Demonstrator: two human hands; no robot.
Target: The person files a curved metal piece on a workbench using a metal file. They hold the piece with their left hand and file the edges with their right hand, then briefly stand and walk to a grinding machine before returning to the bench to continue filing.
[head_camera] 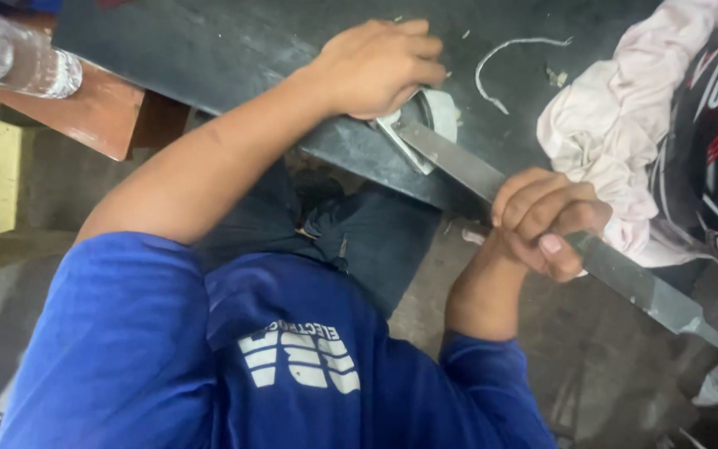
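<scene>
Midway, judging by pale shavings (513, 51) beyond knuckles: left hand (380, 66) clamped over small grey metal part (425, 125) at dark bench edge (359, 154); right hand (546, 220) fisted round long flat steel file (542, 220), tip against part. Edge unfinished.

Blue shirt (168, 357), grey file (625, 274), pale pink cloth (608, 125)
</scene>
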